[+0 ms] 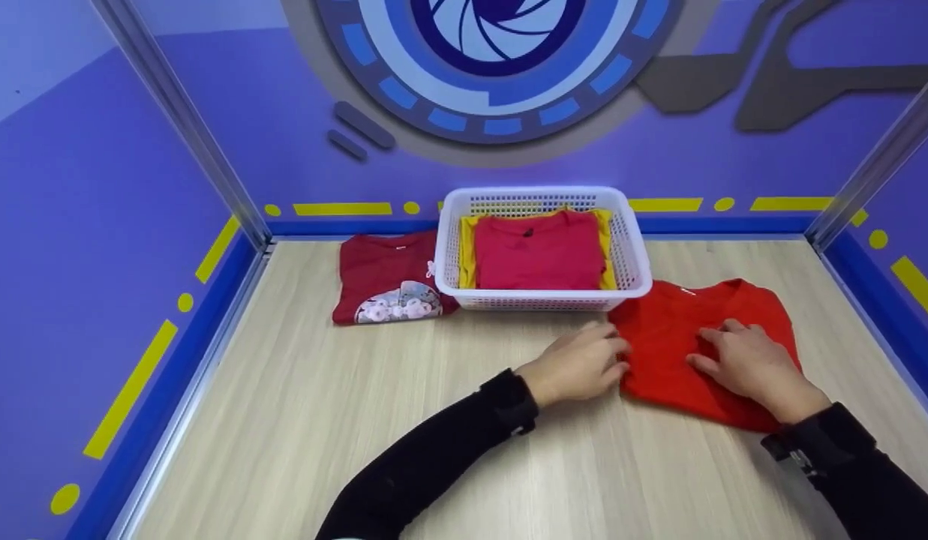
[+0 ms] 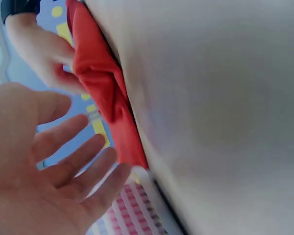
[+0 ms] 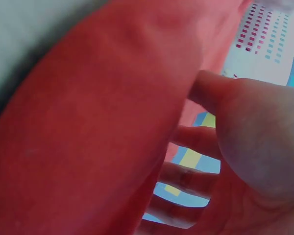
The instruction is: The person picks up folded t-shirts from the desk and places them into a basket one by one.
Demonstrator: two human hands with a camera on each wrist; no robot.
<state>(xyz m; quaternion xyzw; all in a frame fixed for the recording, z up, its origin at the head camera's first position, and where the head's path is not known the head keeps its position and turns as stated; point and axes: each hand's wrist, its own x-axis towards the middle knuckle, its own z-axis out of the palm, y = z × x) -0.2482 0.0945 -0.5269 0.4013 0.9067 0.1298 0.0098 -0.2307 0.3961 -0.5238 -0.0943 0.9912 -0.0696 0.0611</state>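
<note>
A folded red T-shirt (image 1: 681, 352) lies on the table at the right, its neckline toward the back wall. At its left edge is my left hand (image 1: 584, 364), whose fingers look spread and loosely bent in the left wrist view, with nothing between them. My right hand (image 1: 756, 367) rests over the right part of the same shirt. In the right wrist view the thumb and spread fingers (image 3: 188, 178) reach to the red cloth (image 3: 98, 127), and some fingertips are hidden by it.
Behind the hands stands a white perforated basket (image 1: 546, 300) holding a folded crimson shirt (image 1: 539, 255) on top of yellow cloth (image 1: 467, 259). A folded dark red printed shirt (image 1: 381, 270) lies left of the basket. Panelled walls enclose the wooden table (image 1: 343, 405) at the back and sides.
</note>
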